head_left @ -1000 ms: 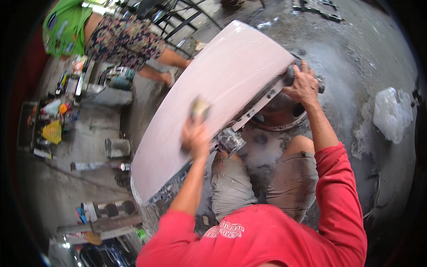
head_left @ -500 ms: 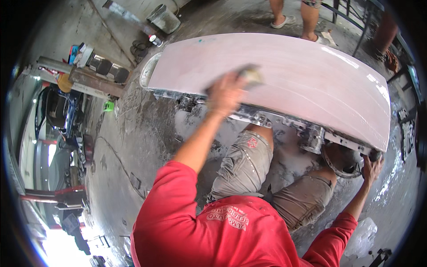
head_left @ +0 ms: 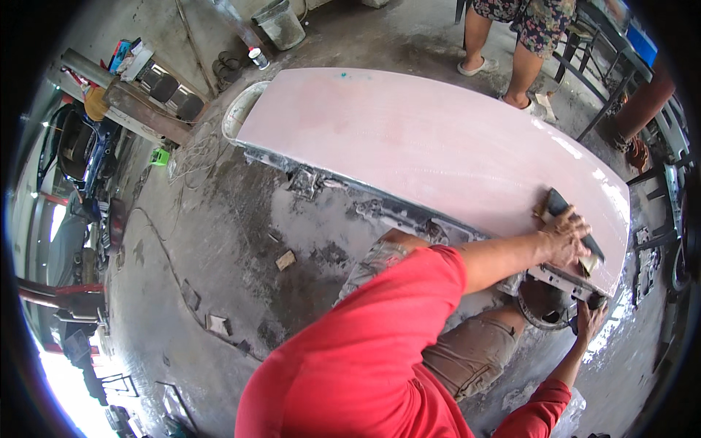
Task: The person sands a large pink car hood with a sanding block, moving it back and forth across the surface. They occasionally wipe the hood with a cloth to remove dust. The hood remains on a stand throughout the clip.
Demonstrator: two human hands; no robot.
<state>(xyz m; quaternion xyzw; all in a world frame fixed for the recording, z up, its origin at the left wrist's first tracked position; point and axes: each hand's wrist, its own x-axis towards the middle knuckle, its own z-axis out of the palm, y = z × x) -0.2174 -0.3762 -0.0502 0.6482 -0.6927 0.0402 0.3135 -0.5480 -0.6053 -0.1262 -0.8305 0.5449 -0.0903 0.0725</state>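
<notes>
A long, pale pink vehicle body panel point(head_left: 380, 131) lies across in front of me, with dust and wet streaks on its face. My left hand point(head_left: 566, 239) reaches over to its right end, fingers wrapped over a long dark sanding block point(head_left: 559, 204) that sits on the surface. Pale sandpaper edges show at the block's lower end. Below that corner, my right hand point(head_left: 588, 320) grips the panel's near right edge at a dark fitting; part of its fingers is hidden.
A round pail point(head_left: 238, 120) is under the panel's left end, and a round dark container point(head_left: 544, 303) under its right. Another person's legs point(head_left: 520, 69) stand beyond the panel. A grey bucket point(head_left: 281, 25) and a cable point(head_left: 164, 252) lie farther left.
My left hand has swept the sanding block from the panel's middle to its right end. My right hand stays at the right corner. The view has shifted with my lean.
</notes>
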